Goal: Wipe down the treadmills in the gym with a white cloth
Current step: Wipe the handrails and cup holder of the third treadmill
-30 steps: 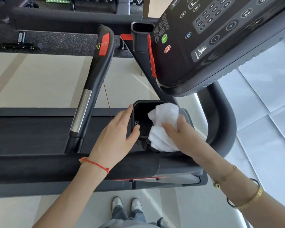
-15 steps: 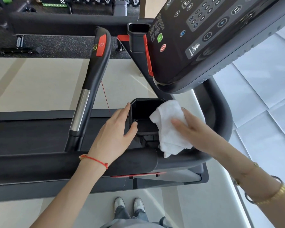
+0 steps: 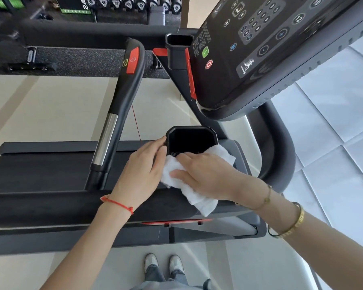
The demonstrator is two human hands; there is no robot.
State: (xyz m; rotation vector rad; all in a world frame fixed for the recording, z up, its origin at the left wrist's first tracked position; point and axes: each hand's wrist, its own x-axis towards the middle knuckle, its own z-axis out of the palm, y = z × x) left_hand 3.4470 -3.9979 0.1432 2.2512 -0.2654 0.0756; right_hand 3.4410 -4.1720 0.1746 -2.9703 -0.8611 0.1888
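A black treadmill fills the view, with its belt [image 3: 40, 170] at the left and its console [image 3: 260, 49] at the upper right. Below the console sits a black cup holder [image 3: 192, 139]. My left hand [image 3: 143, 172] rests on the holder's left rim, fingers curled against it. My right hand [image 3: 208, 174] lies flat on a crumpled white cloth [image 3: 199, 199] and presses it against the holder's near edge and the frame below it. Part of the cloth is hidden under that hand.
A black handrail [image 3: 122, 97] with a red button and a chrome band runs up the middle left. A second cup holder [image 3: 179, 51] stands beside the console. A curved grey handlebar [image 3: 281, 147] arcs at the right. Dumbbells [image 3: 134, 4] line the far wall. My shoes [image 3: 164, 266] stand on pale floor.
My right hand has drawn the cloth from the holder's right side down and left to its near edge, close to my left hand. My left hand has stayed on the rim.
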